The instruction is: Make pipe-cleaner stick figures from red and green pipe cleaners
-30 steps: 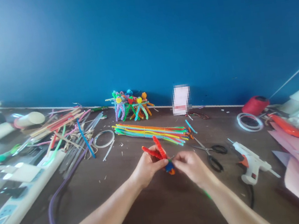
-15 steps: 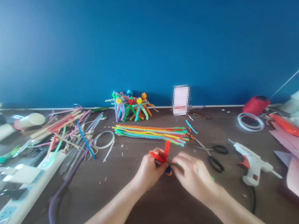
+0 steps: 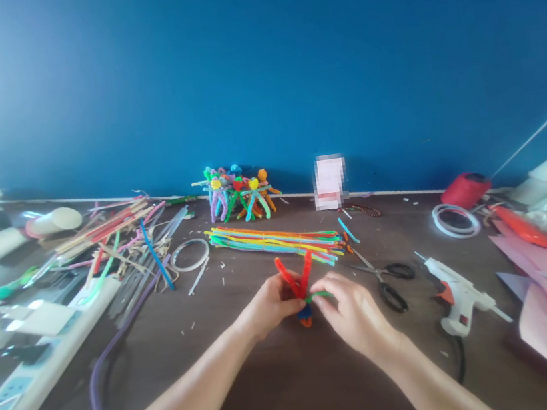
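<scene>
Spread upward, the arms of the red pipe-cleaner figure (image 3: 297, 287) now form a V above the left hand (image 3: 269, 308), pinched closed on it over the dark tabletop (image 3: 288, 391); the right hand (image 3: 353, 312) nips a green strand (image 3: 320, 296) at the crossing (scissors (image 3: 373, 271) lie just beside).

No writing can be read anywhere. The white card (image 3: 330, 182) standing at the back edge of the table (image 3: 289, 398), against the blue wall (image 3: 257, 79), is pixelated beyond reading, and any markings on the power strip (image 3: 53, 351) or the glue gun (image 3: 459, 291) are too small to tell.
</scene>
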`<state>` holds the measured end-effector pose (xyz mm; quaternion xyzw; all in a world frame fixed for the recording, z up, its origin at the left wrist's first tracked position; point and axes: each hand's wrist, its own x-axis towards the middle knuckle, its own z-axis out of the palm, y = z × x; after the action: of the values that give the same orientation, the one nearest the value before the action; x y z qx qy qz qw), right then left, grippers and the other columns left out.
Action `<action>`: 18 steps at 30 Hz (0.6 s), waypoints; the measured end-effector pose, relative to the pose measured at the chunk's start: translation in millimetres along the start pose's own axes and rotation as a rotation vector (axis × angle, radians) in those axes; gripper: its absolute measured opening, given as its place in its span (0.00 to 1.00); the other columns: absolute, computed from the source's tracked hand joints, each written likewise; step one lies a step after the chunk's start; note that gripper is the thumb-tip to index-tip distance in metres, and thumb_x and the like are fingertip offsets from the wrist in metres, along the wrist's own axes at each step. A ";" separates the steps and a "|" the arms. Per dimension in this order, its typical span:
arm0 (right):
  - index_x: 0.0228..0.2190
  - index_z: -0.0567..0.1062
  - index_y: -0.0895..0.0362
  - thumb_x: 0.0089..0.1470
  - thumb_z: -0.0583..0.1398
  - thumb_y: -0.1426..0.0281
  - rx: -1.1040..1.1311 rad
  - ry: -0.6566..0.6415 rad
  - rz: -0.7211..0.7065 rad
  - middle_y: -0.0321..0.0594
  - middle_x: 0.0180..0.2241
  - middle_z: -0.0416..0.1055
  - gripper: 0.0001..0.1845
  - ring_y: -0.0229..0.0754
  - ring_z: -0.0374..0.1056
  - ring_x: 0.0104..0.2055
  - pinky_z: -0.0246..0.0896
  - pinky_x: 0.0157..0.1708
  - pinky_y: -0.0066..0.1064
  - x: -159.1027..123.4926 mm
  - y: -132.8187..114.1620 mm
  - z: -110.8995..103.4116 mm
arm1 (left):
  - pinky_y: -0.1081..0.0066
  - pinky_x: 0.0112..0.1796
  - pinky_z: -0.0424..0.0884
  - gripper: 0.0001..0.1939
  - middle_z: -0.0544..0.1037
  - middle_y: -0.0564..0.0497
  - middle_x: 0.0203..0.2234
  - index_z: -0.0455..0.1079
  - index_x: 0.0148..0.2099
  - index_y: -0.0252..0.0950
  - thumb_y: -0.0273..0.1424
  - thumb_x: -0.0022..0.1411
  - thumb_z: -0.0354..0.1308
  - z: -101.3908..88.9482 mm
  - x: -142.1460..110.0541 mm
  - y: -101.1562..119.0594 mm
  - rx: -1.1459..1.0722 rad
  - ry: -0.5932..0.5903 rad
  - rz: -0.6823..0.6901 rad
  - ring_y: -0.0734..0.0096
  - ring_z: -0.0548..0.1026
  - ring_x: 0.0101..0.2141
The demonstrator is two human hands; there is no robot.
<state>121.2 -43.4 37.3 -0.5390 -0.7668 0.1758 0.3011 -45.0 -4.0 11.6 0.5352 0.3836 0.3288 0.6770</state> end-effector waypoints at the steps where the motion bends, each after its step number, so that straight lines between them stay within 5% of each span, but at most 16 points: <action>1: 0.29 0.71 0.55 0.49 0.54 0.75 0.041 -0.005 0.027 0.37 0.29 0.70 0.07 0.39 0.66 0.32 0.58 0.34 0.27 0.5 0.1 0.1 | 0.72 0.34 0.64 0.14 0.71 0.52 0.26 0.64 0.36 0.32 0.26 0.44 0.61 0.6 -0.1 0.1 0.017 -0.004 0.008 0.73 0.69 0.29; 6: 0.24 0.72 0.57 0.44 0.55 0.74 0.385 -0.104 0.256 0.37 0.25 0.72 0.05 0.38 0.67 0.29 0.59 0.31 0.27 5.9 3.9 1.1 | 0.74 0.32 0.64 0.09 0.70 0.53 0.25 0.66 0.33 0.32 0.25 0.45 0.59 3.3 -3.3 7.4 0.182 -0.060 0.082 0.74 0.68 0.28; 10: 0.20 0.69 0.59 0.39 0.57 0.74 0.765 -0.291 0.518 0.29 0.14 0.64 0.01 0.30 0.58 0.16 0.50 0.17 0.21 9.0 11.1 1.9 | 0.74 0.32 0.64 0.08 0.70 0.53 0.25 0.67 0.33 0.33 0.25 0.46 0.59 3.4 -9.6 15.1 0.328 -0.125 0.161 0.74 0.67 0.28; 13: 0.19 0.66 0.58 0.36 0.58 0.71 0.976 -0.460 0.680 0.25 0.09 0.58 0.05 0.27 0.48 0.10 0.38 0.11 0.19 8.8 16.9 2.1 | 0.74 0.33 0.65 0.08 0.70 0.52 0.26 0.66 0.32 0.33 0.26 0.46 0.60 2.9 -13.2 16.6 0.213 -0.196 0.163 0.74 0.68 0.29; 18: 0.17 0.64 0.58 0.35 0.59 0.70 1.134 -0.543 0.671 0.27 0.08 0.60 0.07 0.27 0.50 0.09 0.40 0.09 0.19 8.3 19.8 3.9 | 0.74 0.30 0.64 0.13 0.68 0.52 0.25 0.65 0.31 0.32 0.29 0.44 0.64 5.3 -12.2 11.6 -0.094 -0.180 0.112 0.75 0.68 0.27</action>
<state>130.9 -28.3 24.8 -0.4436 -0.3978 0.7588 0.2631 -46.8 -14.4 25.7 0.5510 0.2750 0.3345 0.7134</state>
